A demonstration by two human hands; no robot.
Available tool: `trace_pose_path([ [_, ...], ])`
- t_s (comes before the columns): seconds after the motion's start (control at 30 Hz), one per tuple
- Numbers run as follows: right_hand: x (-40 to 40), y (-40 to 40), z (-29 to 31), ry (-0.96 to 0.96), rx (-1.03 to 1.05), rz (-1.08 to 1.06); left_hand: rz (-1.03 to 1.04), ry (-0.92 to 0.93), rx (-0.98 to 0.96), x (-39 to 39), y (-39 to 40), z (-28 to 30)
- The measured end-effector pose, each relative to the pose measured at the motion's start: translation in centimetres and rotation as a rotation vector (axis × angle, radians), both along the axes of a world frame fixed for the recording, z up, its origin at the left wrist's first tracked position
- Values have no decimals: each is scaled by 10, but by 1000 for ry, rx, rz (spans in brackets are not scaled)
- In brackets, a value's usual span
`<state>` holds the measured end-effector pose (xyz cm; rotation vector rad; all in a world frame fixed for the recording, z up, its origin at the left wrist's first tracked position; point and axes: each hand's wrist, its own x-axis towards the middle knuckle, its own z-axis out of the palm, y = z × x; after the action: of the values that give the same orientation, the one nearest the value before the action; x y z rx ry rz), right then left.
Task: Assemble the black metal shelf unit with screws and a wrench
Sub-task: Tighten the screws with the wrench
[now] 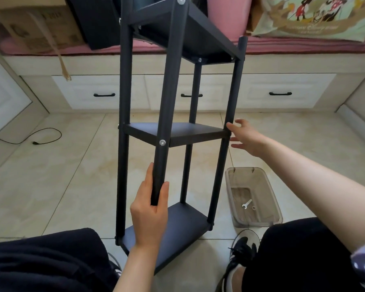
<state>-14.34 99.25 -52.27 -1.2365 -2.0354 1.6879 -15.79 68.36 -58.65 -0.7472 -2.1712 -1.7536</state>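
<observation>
Shelf unit point(177, 135): upright, three tiers bolted — near complete.
Left hand point(150, 209): grips front post.
Right hand point(247, 138): fingers spread, empty, beside right post.
Wrench point(246, 203): idle in bin point(270, 199) — final tightening possibly left.

Your shelf unit point(177, 134) is matte black all over, with silver screw heads point(162, 142) on its posts, and the wrench point(246, 203) is silvery in a smoky translucent bin point(270, 194). You're over beige marbled floor tiles point(76, 165), facing cream drawers point(105, 91) with black handles point(104, 95). Behind sit a pink cushion point(303, 46), a brown cardboard box point(34, 28) and a mint-green cartoon-print bag point(316, 17).
</observation>
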Motion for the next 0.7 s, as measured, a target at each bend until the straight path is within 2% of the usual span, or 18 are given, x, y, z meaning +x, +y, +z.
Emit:
trace_pose_path([
  [0.1,-4,2,6,76,-32,-34,-18,-74,-41,1,-7,5],
  [0.23,1,8,15,45,-38,17,-95,-230,-252,-12,-16,26],
  [0.4,17,13,22,34,-126,66,-344,-409,-478,-37,-32,67],
  [0.6,32,0,21,53,-112,44,-311,-373,-698,-67,-41,89],
  [0.7,32,-9,24,87,-67,23,-276,-369,-684,-82,-43,94],
])
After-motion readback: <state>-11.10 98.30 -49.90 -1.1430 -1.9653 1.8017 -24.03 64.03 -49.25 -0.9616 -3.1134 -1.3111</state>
